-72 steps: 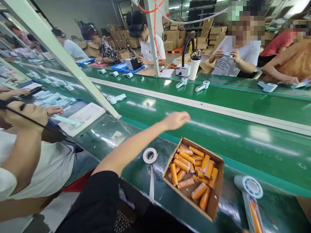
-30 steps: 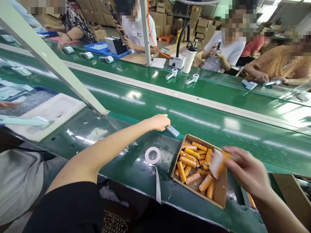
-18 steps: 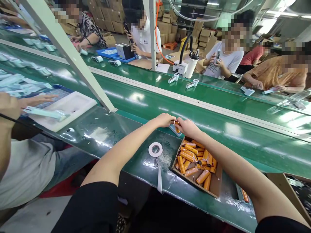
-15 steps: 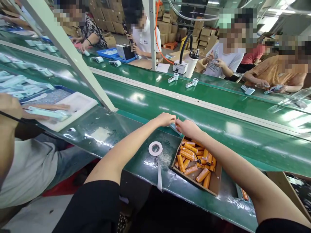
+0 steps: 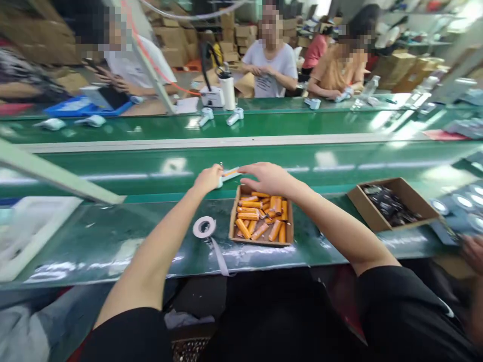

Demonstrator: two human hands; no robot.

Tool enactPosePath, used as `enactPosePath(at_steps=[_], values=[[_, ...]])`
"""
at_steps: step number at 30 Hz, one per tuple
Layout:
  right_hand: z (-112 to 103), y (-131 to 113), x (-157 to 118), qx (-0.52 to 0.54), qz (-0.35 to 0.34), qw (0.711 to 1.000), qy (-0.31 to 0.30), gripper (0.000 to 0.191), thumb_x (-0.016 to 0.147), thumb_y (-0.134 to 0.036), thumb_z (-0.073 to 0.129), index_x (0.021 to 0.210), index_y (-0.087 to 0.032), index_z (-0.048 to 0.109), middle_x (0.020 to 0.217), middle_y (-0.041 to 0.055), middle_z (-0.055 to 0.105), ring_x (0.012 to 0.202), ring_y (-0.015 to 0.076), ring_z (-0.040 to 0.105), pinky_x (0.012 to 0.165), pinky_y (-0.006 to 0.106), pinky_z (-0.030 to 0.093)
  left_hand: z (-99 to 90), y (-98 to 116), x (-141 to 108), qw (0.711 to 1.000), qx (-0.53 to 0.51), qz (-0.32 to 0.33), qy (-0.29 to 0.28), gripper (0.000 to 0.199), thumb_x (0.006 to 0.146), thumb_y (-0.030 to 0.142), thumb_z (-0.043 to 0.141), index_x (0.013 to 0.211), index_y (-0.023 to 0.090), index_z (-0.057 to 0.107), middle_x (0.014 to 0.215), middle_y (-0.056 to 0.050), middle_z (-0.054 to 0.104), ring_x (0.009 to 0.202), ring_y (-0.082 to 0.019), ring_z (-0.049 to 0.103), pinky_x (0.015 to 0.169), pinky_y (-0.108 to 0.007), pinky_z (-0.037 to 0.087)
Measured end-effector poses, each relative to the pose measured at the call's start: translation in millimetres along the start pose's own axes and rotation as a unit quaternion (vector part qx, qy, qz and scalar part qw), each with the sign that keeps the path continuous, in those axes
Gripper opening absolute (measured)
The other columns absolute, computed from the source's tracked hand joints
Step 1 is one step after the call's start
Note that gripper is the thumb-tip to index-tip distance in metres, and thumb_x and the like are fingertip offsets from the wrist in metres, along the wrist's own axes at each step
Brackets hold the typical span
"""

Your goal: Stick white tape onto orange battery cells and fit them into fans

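Observation:
My left hand (image 5: 209, 178) is closed around one end of a pale blue handheld device casing (image 5: 231, 174) beyond the box, with a streak of orange showing along it. My right hand (image 5: 269, 178) hovers over the back right of a cardboard box (image 5: 261, 243); its thumb and fingers are apart and the fingertips come close to the casing's right end. Whether they touch it I cannot tell. Inside the box lie several orange wrapped batteries (image 5: 259, 230). Left of the box rests a roll of white tape (image 5: 204, 227), its loose strip hanging over the table edge.
Beyond the table runs a green conveyor belt (image 5: 264, 161). On the right stands a box of dark small parts (image 5: 392, 203), with a person's hand (image 5: 473, 251) near it. A white tray (image 5: 41, 236) lies at left, beside a slanted post (image 5: 64, 176). Co-workers sit opposite.
The view has swung right, bringing the box of dark parts fully in. My hands, close together before, are now apart; my right hand has opened and moved right of the casing.

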State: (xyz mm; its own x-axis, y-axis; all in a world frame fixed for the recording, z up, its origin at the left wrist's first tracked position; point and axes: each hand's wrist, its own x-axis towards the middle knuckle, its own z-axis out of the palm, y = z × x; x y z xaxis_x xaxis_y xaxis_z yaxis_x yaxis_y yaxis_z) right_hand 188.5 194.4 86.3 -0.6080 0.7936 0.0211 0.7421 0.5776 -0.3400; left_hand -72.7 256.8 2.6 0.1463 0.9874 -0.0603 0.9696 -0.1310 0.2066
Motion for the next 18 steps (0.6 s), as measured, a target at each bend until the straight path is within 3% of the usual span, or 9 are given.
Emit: enactPosePath(at_steps=[2,4,7,9,12,15,18], values=[[-10.4,32.2,-91.6,0.081,0.052,0.988,0.121,0.035,0.107,-0.040,0.052,0.128,-0.021,0.072,0.119,0.0043,0.078,0.109,0.0211,0.072,0.100,0.035,0.053,1.6,25.7,-18.6,0.994,-0.016,0.058,0.086,0.037,0.106,0.031,0.038,0.130,0.018,0.063,0.133,-0.016,0.071,0.125,-0.032,0.063,0.108,-0.045,0.048],[2.8,57.1,-181.5,0.134,0.170,0.957,0.192,0.031,0.105,-0.041,0.055,0.106,-0.020,0.077,0.098,0.0038,0.080,0.087,0.0190,0.072,0.085,0.032,0.055,6.9,64.9,-47.3,0.970,-0.052,0.190,0.141,0.033,0.107,0.033,0.040,0.118,0.021,0.068,0.128,-0.012,0.072,0.123,-0.029,0.062,0.110,-0.043,0.047],[56.6,73.7,-270.2,0.200,0.260,0.912,0.245,0.031,0.097,-0.043,0.065,0.114,-0.019,0.074,0.105,0.0074,0.078,0.088,0.0214,0.071,0.080,0.034,0.057,23.1,145.1,-97.5,0.901,-0.059,0.422,0.085,0.030,0.109,0.037,0.044,0.109,0.024,0.071,0.116,-0.007,0.075,0.111,-0.024,0.067,0.102,-0.038,0.050],[95.2,73.5,-290.3,0.200,0.276,0.906,0.250,0.044,0.093,-0.042,0.072,0.130,-0.019,0.067,0.121,0.0113,0.073,0.104,0.0250,0.070,0.090,0.038,0.058,39.7,201.5,-121.1,0.849,-0.014,0.526,0.045,0.027,0.108,0.039,0.052,0.118,0.023,0.070,0.123,-0.008,0.073,0.113,-0.024,0.065,0.097,-0.039,0.050],[130.6,65.5,-285.3,0.115,0.307,0.917,0.229,0.054,0.093,-0.039,0.074,0.142,-0.019,0.060,0.134,0.0151,0.068,0.123,0.0315,0.063,0.107,0.047,0.052,67.2,264.4,-128.5,0.810,0.092,0.578,0.024,0.027,0.107,0.030,0.052,0.122,0.017,0.069,0.122,-0.013,0.072,0.113,-0.028,0.065,0.088,-0.041,0.049],[139.7,59.8,-273.7,0.041,0.344,0.916,0.202,0.044,0.101,-0.036,0.063,0.140,-0.017,0.062,0.129,0.0163,0.071,0.121,0.0343,0.061,0.104,0.048,0.051,85.9,290.1,-113.5,0.789,0.167,0.591,0.008,0.027,0.106,0.015,0.046,0.108,0.013,0.072,0.107,-0.013,0.073,0.104,-0.027,0.066,0.080,-0.040,0.046],[140.4,61.1,-268.2,0.029,0.344,0.913,0.218,0.043,0.100,-0.032,0.059,0.140,-0.016,0.063,0.128,0.0169,0.072,0.117,0.0349,0.061,0.097,0.047,0.052,89.3,297.1,-97.8,0.766,0.161,0.622,-0.005,0.027,0.107,0.021,0.047,0.100,0.015,0.072,0.101,-0.011,0.073,0.099,-0.026,0.065,0.078,-0.039,0.044]])
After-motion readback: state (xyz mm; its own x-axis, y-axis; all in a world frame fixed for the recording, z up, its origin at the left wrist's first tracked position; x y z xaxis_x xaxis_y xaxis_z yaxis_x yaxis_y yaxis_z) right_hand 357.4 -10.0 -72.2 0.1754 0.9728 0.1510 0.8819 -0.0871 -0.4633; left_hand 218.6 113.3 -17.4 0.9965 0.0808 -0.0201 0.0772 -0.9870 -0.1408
